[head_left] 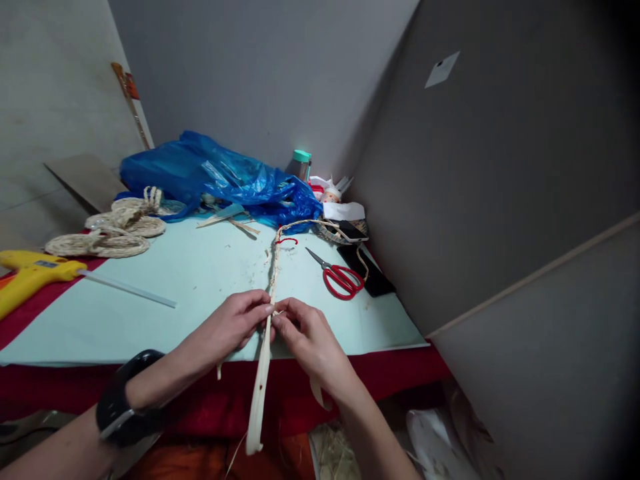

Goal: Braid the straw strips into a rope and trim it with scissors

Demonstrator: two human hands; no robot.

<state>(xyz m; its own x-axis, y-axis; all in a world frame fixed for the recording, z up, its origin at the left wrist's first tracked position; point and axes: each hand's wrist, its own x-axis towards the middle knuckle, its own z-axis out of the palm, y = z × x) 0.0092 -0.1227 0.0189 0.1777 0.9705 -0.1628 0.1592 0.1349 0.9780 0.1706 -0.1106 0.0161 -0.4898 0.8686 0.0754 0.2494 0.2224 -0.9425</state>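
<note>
A thin braided cord (275, 270) of pale dried plant strips runs up the middle of the table, bending right at its far end. Fingers of my left hand (243, 320) are closed on its near end, thumb on top. Just to the right, my right hand (307, 337) pinches a strip at the same spot, its fingertips nearly touching the left ones. From between the hands a wide pale strip (260, 393) hangs toward me past the table edge. Another strip end dangles below the right wrist. A red tie (289, 241) lies against the cord.
Red-handled scissors (343, 280) and a dark phone (376, 277) lie at right. Coiled braids (100, 241) and a yellow glue gun (37, 272) are on the left. A blue plastic bag (210, 175), a green-lidded bottle (301, 163) and a basket (333, 233) stand along the back. A grey panel (500, 187) bounds the right.
</note>
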